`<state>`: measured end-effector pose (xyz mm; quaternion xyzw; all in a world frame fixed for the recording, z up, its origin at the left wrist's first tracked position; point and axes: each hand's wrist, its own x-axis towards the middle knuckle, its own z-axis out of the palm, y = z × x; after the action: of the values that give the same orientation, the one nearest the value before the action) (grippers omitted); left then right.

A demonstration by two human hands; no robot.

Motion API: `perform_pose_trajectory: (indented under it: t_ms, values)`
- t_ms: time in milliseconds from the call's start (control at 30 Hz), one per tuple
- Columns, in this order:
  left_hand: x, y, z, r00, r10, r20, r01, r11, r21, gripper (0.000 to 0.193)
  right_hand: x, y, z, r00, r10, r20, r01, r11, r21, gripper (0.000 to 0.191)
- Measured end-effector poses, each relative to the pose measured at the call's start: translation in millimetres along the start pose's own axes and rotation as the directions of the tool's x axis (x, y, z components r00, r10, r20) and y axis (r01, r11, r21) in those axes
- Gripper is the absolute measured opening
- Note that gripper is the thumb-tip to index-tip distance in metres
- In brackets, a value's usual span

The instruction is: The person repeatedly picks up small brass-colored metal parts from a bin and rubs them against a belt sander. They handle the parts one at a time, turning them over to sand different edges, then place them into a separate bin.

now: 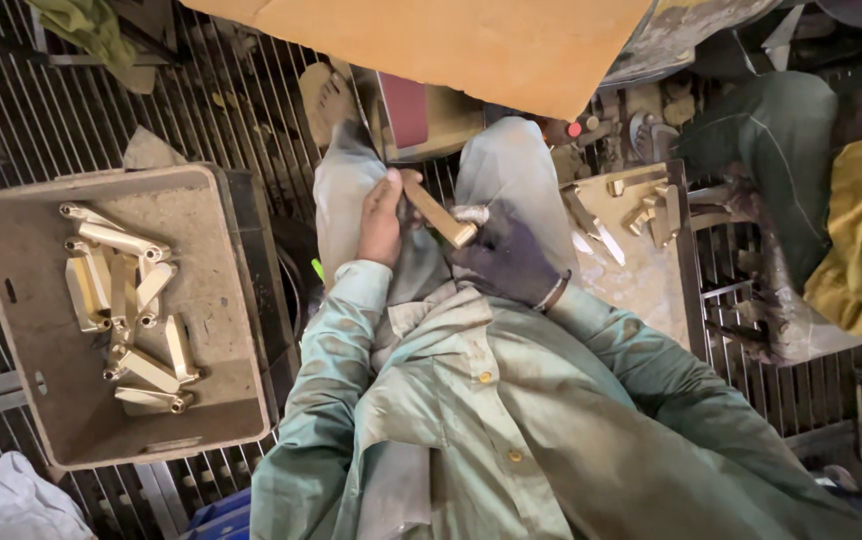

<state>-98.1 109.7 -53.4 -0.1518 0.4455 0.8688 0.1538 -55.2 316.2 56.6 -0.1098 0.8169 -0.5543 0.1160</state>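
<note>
Fingers (388, 190) of the left hand (381, 222) curl tight around one end of a brass bar (436, 210) held over the lap; the gloved right hand (501, 258) grips its other end. More brass pieces (129, 305) lie in a grey tray (221, 300) at left.

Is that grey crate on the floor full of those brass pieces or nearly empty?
Mostly empty. The grey crate holds about a dozen brass pieces, lying in a loose single layer toward its left side, with much of its bare floor showing.

Crate (231, 300) left, littered tray (651, 290) right
</note>
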Motion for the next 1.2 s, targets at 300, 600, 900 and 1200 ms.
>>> perform_pose_trajectory:
  t_ms: [300,600,900,1200]
  values:
    - [37,-22,-11,0.987,-0.147,-0.061,0.142,0.986,-0.09,0.032,32,-11,16,0.98,0.185,-0.071,-0.176,0.978,0.11,0.038]
    - [74,-50,-23,0.949,-0.152,-0.277,0.147,0.988,-0.036,0.032,76,-5,26,0.955,0.285,-0.087,-0.268,0.948,0.171,0.028]
    - [101,-65,-27,0.964,-0.063,-0.258,0.008,0.978,-0.209,0.029,100,13,36,0.944,0.306,-0.122,-0.278,0.938,0.207,0.029]
    - [121,-62,-21,0.94,-0.166,-0.298,0.05,0.931,-0.361,0.032,125,27,48,0.937,0.336,-0.094,-0.29,0.899,0.328,0.027]
